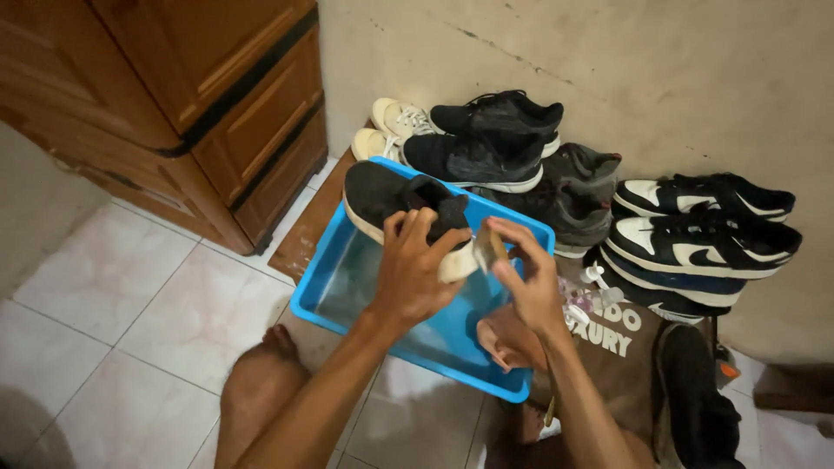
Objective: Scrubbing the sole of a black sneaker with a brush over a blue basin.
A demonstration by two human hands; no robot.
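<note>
Over the blue tub [323, 291], a black shoe [395, 201] with a pale sole is held up in the air. The left hand [413, 269] is wrapped around the shoe near its heel end, fingers curled over the top, so it has a firm hold. The shoe's long side runs from the hand up and away to the left, toward the far left corner of the tub, near the brown cupboard [208, 104].

The right hand [530, 278] is just beside the heel, on the shoe's right side. Its fingers are pinched shut on a small pale thing [485, 247]. It is too blurry to tell what that thing is. It touches, or nearly touches, the pale sole at the heel.

So the shoe lies to the left of the right hand, very close. The right hand is the free one for working on the heel, and the left hand just holds.

Water sits in the tub below. More shoes [695, 230] rest by the wall [608, 61], past the far edge of the tub.
</note>
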